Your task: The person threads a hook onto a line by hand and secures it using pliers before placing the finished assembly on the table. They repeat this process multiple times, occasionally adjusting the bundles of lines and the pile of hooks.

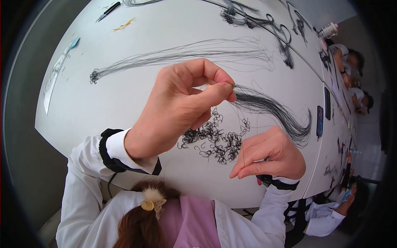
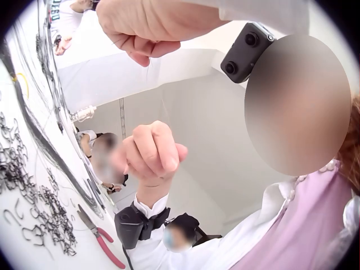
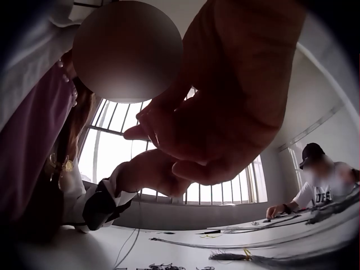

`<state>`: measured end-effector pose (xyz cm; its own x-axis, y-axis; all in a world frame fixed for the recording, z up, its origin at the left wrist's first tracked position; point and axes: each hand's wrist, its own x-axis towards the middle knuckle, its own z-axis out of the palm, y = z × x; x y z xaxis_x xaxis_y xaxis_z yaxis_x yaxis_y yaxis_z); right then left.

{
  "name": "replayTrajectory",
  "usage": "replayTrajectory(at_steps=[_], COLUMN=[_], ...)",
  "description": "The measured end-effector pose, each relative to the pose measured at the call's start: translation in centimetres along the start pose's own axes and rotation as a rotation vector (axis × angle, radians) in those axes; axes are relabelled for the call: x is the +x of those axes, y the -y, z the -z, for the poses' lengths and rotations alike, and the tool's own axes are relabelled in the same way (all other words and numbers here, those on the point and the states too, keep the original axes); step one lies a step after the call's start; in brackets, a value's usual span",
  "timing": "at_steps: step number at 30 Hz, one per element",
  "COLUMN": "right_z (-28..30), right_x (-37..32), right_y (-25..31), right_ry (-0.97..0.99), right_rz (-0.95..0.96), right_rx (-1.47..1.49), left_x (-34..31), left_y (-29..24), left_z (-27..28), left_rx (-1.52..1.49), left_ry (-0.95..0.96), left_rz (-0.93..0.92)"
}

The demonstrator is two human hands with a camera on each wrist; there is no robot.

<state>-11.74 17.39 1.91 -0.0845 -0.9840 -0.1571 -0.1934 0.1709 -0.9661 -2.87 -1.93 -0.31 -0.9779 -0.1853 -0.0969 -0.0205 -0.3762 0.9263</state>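
In the head view, the left hand [image 1: 178, 103] pinches a thin dark thread [image 1: 244, 142] between thumb and forefinger; whether a hook is in its fingertips cannot be told. Lower and to the right, the right hand [image 1: 275, 155] pinches the thread's lower part between thumb and fingers. Black hooks [image 1: 213, 138] lie heaped on the table below the hands. Behind the left fingertips stretches a dark bundle of threads [image 1: 277, 109], tied with yellow in the right wrist view [image 3: 247, 254]. The left wrist view shows the left hand [image 2: 157, 22] above the right hand [image 2: 152, 154].
A looser bundle [image 1: 165, 56] lies across the white table [image 1: 136, 99]. Red-handled pliers [image 2: 107, 247] lie beside the hooks. A black tool [image 1: 108, 11], yellow ties [image 1: 124, 25] and a clear ruler-like strip [image 1: 56, 76] are farther off. Phones [image 1: 320, 120] and seated people are at right.
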Motion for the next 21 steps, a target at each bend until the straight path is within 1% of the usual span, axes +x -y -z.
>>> replayTrajectory(at_steps=[2, 3, 5, 6, 8, 9, 10, 12, 13, 15, 17, 21], right_z=[-0.2, -0.5, -1.5, -1.8, -2.4, -2.9, -3.3, -4.3, -4.4, -4.3, -4.5, -4.4], right_x=[-0.3, -0.1, 0.6, 0.6, 0.2, 0.1, 0.3, 1.0, 1.7, 2.8, 3.3, 3.1], right_y=[0.1, 0.1, 0.1, 0.2, 0.6, 0.7, 0.7, 0.5, 0.2, -1.0, -1.7, -1.9], right_ry=[-0.117, -0.117, -0.672, -0.674, -0.929, -0.94, -0.942, -0.986, -1.025, -1.035, -1.035, -1.003], right_rz=[-0.036, -0.037, 0.075, 0.074, 0.266, 0.329, 0.326, 0.348, 0.309, 0.296, 0.275, 0.309], right_rx=[-0.217, -0.216, -0.796, -0.795, -0.689, -0.737, -0.736, -0.985, -1.02, -0.975, -0.847, -0.826], left_x=[0.0, -0.1, -0.2, -0.3, -0.3, -0.3, -0.3, -0.4, -0.5, -0.8, -0.8, -1.0], left_y=[0.2, 0.2, 0.3, 0.3, 0.2, 0.2, 0.3, 0.3, 0.2, 0.3, 0.7, 0.5], left_z=[-0.2, -0.3, -0.5, -0.5, -0.7, -0.7, -0.8, -0.9, -1.0, -1.2, -1.2, -1.2], left_rx=[-0.006, -0.006, 0.061, 0.062, 0.07, 0.07, 0.063, 0.056, 0.052, 0.047, 0.04, 0.073], left_ry=[0.005, 0.005, -0.016, -0.015, -0.025, -0.023, -0.027, -0.029, -0.028, -0.027, -0.036, -0.025], left_rz=[-0.002, -0.001, -0.044, -0.043, -0.025, -0.023, -0.027, -0.031, -0.02, -0.011, -0.076, -0.064])
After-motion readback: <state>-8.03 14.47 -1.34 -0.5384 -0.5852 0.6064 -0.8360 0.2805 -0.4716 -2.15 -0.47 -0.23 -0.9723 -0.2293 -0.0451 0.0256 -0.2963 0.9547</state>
